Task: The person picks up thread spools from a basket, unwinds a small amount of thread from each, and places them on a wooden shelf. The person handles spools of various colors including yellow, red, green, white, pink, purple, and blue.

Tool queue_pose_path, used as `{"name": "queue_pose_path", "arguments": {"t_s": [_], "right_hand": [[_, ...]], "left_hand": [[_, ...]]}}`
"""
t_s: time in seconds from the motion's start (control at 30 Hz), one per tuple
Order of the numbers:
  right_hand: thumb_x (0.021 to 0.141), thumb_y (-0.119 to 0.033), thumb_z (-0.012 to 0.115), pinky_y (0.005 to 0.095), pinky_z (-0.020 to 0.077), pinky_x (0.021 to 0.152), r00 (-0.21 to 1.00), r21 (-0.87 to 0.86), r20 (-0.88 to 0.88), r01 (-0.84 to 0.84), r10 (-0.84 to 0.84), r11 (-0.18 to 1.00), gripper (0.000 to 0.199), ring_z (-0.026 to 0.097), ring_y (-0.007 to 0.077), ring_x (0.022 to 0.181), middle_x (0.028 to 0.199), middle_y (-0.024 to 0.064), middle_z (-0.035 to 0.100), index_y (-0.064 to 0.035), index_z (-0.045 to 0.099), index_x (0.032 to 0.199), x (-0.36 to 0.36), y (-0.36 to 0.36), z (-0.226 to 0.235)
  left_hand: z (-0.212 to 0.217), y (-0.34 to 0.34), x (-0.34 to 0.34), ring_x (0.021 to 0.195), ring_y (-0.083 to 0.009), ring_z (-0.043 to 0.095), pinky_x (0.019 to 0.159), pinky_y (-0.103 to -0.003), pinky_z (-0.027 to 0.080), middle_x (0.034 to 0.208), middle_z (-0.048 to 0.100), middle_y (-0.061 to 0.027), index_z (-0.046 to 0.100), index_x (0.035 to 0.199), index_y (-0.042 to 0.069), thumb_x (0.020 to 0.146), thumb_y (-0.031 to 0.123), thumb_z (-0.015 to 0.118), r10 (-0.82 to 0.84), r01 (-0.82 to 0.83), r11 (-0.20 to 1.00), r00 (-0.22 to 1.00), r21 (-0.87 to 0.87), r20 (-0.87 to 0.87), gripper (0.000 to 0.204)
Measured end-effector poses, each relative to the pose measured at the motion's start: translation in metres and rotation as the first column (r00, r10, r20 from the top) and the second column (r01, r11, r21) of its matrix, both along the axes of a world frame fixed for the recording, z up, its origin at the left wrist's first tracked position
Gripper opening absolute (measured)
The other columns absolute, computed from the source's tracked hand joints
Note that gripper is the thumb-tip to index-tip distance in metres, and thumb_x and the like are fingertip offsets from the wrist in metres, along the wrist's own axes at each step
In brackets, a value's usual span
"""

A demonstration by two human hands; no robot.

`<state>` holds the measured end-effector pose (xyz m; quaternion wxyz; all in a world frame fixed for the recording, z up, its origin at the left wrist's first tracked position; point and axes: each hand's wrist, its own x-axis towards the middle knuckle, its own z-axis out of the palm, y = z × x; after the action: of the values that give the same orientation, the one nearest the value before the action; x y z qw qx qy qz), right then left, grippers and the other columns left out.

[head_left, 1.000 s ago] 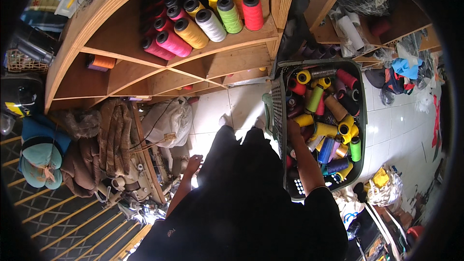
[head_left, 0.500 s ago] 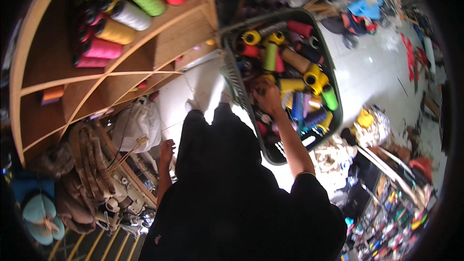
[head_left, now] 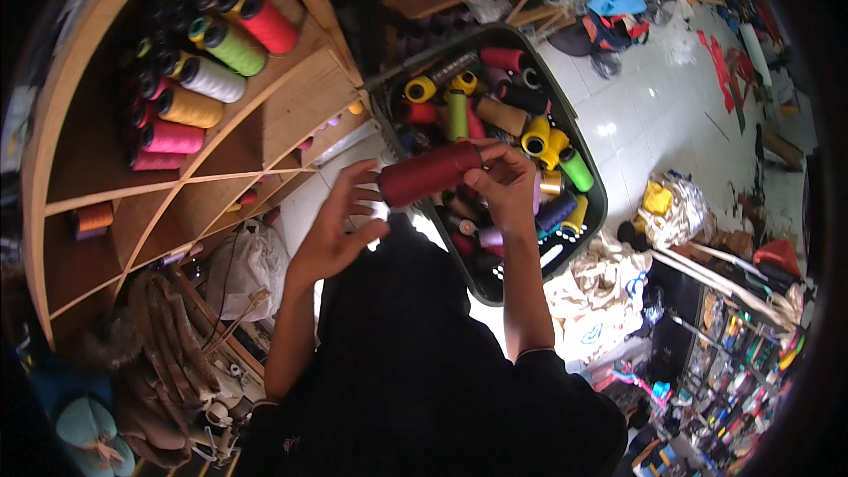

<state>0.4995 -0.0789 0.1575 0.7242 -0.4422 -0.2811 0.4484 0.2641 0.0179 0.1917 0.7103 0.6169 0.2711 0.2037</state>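
Note:
A dark red thread spool is held up in front of me, nearly level, above the near left part of a dark plastic basket. My right hand grips its right end between thumb and fingers. Beside its left end, my left hand is open, fingers spread; whether a fingertip touches the spool I cannot tell. Jumbled in the basket lie many spools, among them a lime green spool, a tan spool, a yellow spool and a bright green spool.
On the left, a wooden shelf carries standing spools, including a red spool and a white spool. Below it are a white plastic bag and brown fabric. Cloth bundles and clutter lie right of the basket.
My right hand has lifted the dark red spool out of the basket and brought it nearer. My left hand has risen from my side to the spool's left end. The view has shifted slightly.

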Motion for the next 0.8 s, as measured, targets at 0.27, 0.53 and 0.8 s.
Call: {"name": "queue_pose_path", "arguments": {"t_s": [0.27,0.53,0.8], "right_hand": [[0.071,-0.004,0.08,0.0365,0.0503,0.089,0.922,0.112,0.384,-0.097,0.047,0.989,0.052,0.056,0.0261,0.112,0.126,0.0175,0.054,-0.0059,0.055,0.116,-0.06,0.055,0.074],[0.07,-0.004,0.076,0.0366,0.046,0.082,0.454,0.239,0.882,-0.198,-0.127,0.951,0.026,0.052,0.028,0.102,0.117,0.0086,0.056,-0.0122,0.072,0.094,-0.094,0.078,0.108],[0.083,-0.004,0.064,0.0375,0.0434,0.083,0.599,0.163,0.798,-0.112,-0.064,0.98,0.011,0.053,0.0294,0.095,0.099,0.0136,0.055,-0.0012,0.056,0.089,-0.093,0.066,0.083]], "left_hand": [[0.042,0.009,-0.031,0.089,-0.0149,0.06,0.083,-0.029,0.05,0.109,0.058,-0.0101,0.049,0.119,-0.002,0.085,0.008,0.068,0.316,-0.301,0.947,0.933,-0.11,0.172,0.04],[0.073,-0.002,-0.068,0.104,-0.0141,0.057,0.089,-0.028,0.047,0.111,0.058,-0.0088,0.048,0.123,-0.001,0.08,-0.001,0.071,0.505,-0.51,0.833,0.859,0.213,0.078,0.048],[0.047,0.002,-0.062,0.085,-0.0147,0.058,0.074,-0.028,0.048,0.102,0.061,-0.0098,0.049,0.119,-0.002,0.084,0.011,0.069,0.555,-0.559,0.829,0.828,0.038,0.079,0.042]]}}
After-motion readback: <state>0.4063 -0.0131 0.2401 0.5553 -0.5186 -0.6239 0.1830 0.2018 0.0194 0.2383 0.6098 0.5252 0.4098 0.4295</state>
